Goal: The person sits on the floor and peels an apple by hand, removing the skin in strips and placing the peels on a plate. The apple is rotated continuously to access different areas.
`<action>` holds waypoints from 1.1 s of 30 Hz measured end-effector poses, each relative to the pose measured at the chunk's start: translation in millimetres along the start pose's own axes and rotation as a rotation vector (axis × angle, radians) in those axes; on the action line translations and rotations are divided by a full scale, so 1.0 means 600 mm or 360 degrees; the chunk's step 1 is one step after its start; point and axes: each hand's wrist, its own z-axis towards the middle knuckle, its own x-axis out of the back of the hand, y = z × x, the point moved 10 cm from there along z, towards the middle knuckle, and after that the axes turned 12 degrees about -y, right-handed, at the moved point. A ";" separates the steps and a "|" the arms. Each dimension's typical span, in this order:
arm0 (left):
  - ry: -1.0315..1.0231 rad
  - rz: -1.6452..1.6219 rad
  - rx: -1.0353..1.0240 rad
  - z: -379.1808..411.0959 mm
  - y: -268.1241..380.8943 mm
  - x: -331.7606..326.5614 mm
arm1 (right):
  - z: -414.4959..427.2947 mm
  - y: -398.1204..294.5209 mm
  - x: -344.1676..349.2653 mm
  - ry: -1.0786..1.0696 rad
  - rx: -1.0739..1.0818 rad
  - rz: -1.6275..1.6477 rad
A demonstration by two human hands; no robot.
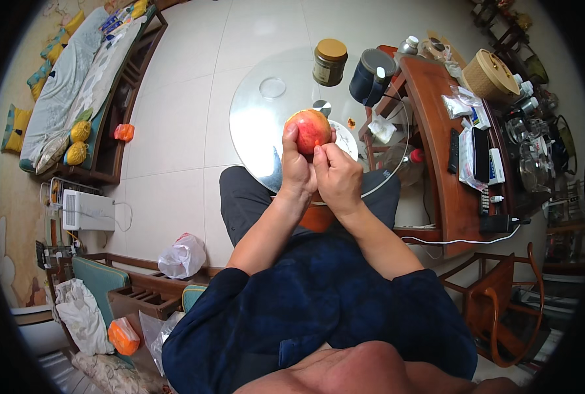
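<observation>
A red and yellow pomegranate (308, 130) is held in my left hand (296, 160), whose thumb lies on the near left side of the fruit and whose fingertips show at its right. My right hand (338, 172) is closed at the fruit's lower right edge, its thumb and forefinger around a small orange-red thing (317, 143); most of that thing is hidden, so its kind cannot be told. Under the hands is a round glass table (253, 113). A white patterned plate (347, 140) lies partly hidden behind the fruit and right hand.
On the glass stand a brown-lidded jar (330, 64) and a dark lidded canister (370, 79). A clear round lid (273, 88), a small brown scrap (351, 123) and a crumpled white tissue (382, 129) lie there. A cluttered wooden table (423, 98) stands at the right.
</observation>
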 end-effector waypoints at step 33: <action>-0.0455 0.0012 0.0280 -0.030 -0.001 -0.032 | 0.003 -0.011 0.108 -0.0388 -0.0070 0.0461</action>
